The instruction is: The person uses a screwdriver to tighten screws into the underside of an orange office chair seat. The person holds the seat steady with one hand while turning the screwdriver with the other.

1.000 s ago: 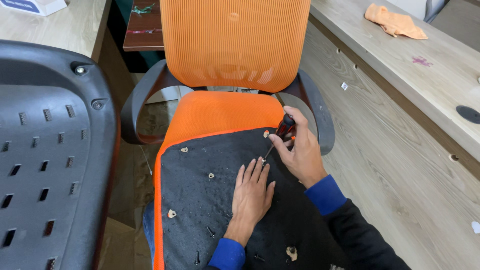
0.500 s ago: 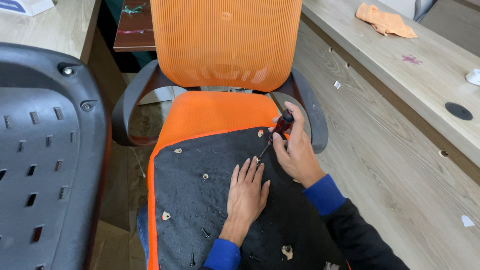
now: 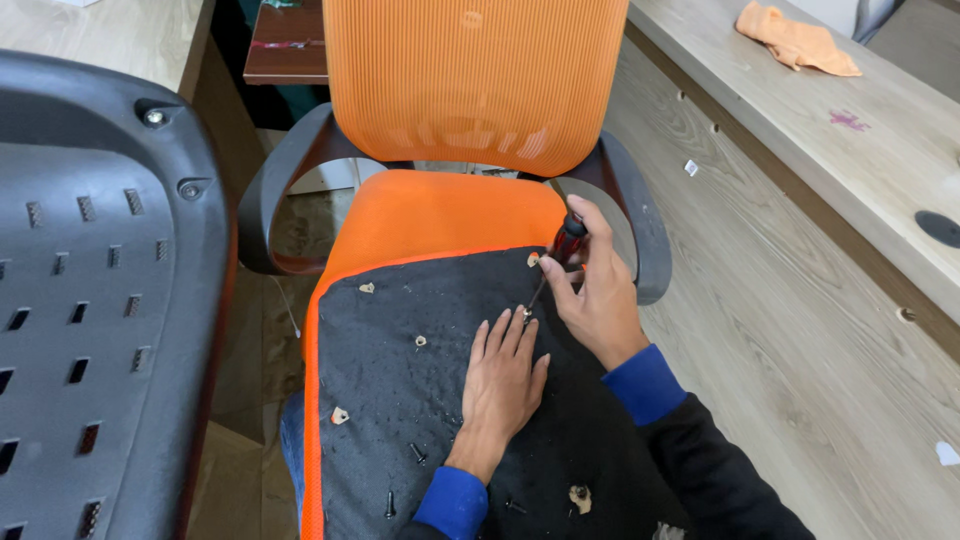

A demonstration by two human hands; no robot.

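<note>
Black plastic fills the left of the view: a perforated chair shell (image 3: 90, 300) with two screws near its far corner, well apart from the work. Right of it, loose black screws (image 3: 415, 453) lie on the near part of the dark fabric underside of an orange seat cushion (image 3: 400, 370), which rests on the orange mesh chair (image 3: 470, 90). Small pale holes dot the fabric.

The left hand (image 3: 503, 375) lies flat with fingers spread and together on the fabric, pressing it down just near of the screw being worked. Keeping that palm firm should stop the cushion sliding on the chair seat, and the fingertips are best kept a little back from the tool tip in case it slips.

The right hand (image 3: 595, 290) is wrapped around a screwdriver (image 3: 556, 262) with a red and black handle, its shaft slanting down and left to a point just beyond the left fingertips. The tip seems to sit on a screw there, though the head is too small to make out. Standing the shaft straighter over the screw and pushing along its line while turning would likely keep the tip seated and spare the head.

Far right, a wooden surface (image 3: 850, 170) carries an orange cloth (image 3: 795, 38), well away from both hands.
</note>
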